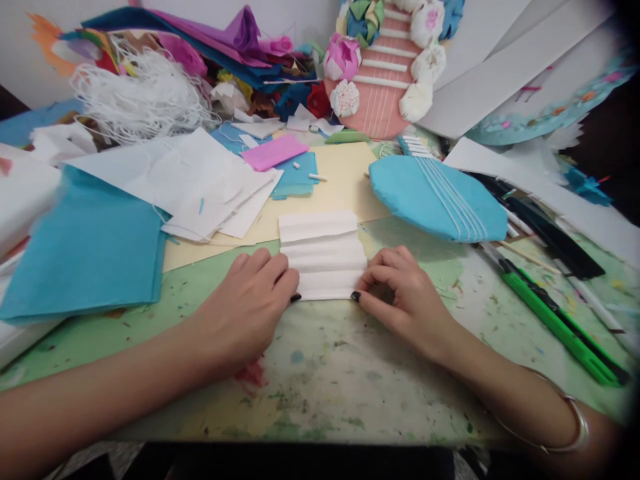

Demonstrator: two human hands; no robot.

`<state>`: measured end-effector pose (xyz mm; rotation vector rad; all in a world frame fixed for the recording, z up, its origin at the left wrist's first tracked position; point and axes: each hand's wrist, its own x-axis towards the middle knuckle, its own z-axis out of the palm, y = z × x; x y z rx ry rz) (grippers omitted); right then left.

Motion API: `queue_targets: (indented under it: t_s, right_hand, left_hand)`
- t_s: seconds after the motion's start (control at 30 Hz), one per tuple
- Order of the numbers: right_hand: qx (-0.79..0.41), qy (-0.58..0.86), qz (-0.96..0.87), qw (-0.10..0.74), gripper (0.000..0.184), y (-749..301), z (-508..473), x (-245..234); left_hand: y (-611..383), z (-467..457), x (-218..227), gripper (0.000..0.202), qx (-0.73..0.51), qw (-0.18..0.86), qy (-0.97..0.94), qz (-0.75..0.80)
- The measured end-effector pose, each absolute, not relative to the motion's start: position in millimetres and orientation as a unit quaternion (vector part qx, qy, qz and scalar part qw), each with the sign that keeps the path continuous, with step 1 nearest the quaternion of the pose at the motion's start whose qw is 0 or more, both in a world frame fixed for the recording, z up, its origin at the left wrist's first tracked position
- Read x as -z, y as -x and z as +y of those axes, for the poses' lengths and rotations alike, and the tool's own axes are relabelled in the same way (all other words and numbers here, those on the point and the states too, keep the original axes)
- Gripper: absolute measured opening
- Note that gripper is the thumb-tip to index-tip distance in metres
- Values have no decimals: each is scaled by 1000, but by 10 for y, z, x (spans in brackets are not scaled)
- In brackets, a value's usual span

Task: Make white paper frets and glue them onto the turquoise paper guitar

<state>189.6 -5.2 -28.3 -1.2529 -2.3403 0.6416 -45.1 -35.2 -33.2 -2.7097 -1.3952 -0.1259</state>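
A small sheet of white paper (325,257) with several crosswise pleats lies on the table in front of me. My left hand (257,293) pinches its near left corner, the fingers curled and the thumb at the lower edge. At the near right corner my right hand (400,293) grips the same edge between thumb and fingertips. The paper's far end rests flat, partly over a cream sheet (345,180). Right of the paper sits a blue padded oval (425,193) with white cords strung across it.
Blue paper (100,247) and white sheets (200,180) lie at left, below tangled white string (145,93). A green utility knife (560,320) lies at right. Behind stands a pink board (380,93) with paper flowers. The green table (310,387) is paint-stained.
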Motion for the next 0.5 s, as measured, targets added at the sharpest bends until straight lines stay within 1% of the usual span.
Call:
queue_targets:
  t_s: [0.1, 0.2, 0.33, 0.43, 0.5]
  right_hand:
    - [-221, 460, -841, 178, 10, -1882, -66, 285]
    - [-235, 478, -828, 175, 5, -1876, -63, 287]
    - [-253, 477, -816, 207, 14, -1877, -55, 294]
    - [-247, 450, -827, 227, 21, -1876, -67, 307]
    - [-231, 431, -837, 246, 24, -1879, -79, 316]
  left_hand:
    - [428, -359, 321, 20, 39, 43, 874, -482]
    - [431, -348, 292, 21, 68, -35, 860, -505]
    - [470, -311, 252, 17, 123, -149, 836, -513]
    - [484, -298, 258, 7, 168, -165, 827, -511]
    - [478, -304, 278, 8, 192, -154, 834, -494]
